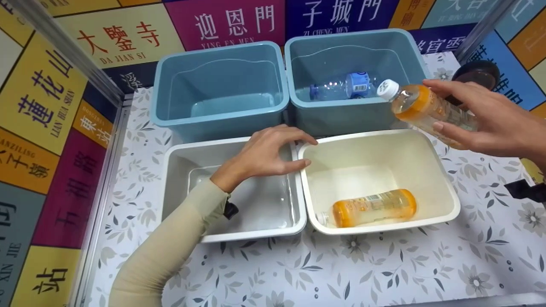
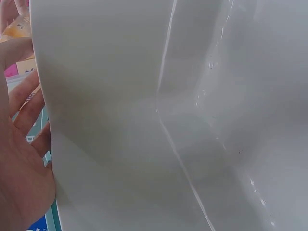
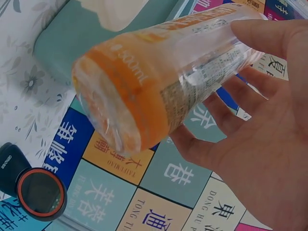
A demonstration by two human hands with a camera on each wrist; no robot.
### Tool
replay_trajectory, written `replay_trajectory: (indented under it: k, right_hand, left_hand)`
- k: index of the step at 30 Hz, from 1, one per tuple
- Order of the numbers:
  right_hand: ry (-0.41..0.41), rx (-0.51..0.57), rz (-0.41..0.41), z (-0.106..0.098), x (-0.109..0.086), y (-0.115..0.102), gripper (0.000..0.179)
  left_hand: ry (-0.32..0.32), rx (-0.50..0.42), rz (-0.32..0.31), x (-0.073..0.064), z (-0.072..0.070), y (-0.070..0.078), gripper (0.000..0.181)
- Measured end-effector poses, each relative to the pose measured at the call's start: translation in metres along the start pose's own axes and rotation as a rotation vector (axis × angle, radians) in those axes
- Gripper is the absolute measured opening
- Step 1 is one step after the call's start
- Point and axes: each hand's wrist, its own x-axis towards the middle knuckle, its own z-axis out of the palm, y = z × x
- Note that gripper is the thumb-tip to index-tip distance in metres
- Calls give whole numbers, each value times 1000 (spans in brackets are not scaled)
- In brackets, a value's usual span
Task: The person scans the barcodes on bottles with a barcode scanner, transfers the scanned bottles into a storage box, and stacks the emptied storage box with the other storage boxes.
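My right hand (image 1: 499, 119) grips an orange-labelled plastic drink bottle (image 1: 420, 106) in the air, its white cap tipped up toward the left. In the right wrist view the bottle's base (image 3: 108, 110) faces the camera, with thumb and fingers around its body. My left hand (image 1: 271, 151) is over the grey bin (image 1: 256, 232), thumb and forefinger apart, their tips right at the rim of the cream bin (image 1: 367, 149). A similar orange-labelled bottle (image 1: 371, 208) lies on its side inside the cream bin. The left wrist view shows the left palm (image 2: 24, 178) beside a pale bin wall.
Behind stand two blue bins: the left one (image 1: 217, 120) and the right one (image 1: 341, 117), where a clear bottle with a blue label (image 1: 339, 88) lies. A dark round device (image 1: 475, 76) is at the right. Printed panels (image 1: 47, 94) wall in the floral-covered table (image 1: 273, 273).
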Motion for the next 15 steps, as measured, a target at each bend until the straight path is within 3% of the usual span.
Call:
replay_trajectory:
  k: [7,15]
  right_hand:
    - [24,-16,-37,-3,-3,4,80]
    - [27,-17,-20,-5,-5,10,77]
  left_hand:
    - [0,2,2,0,0,-1,42]
    - [-9,1,-2,-1,0,0,42]
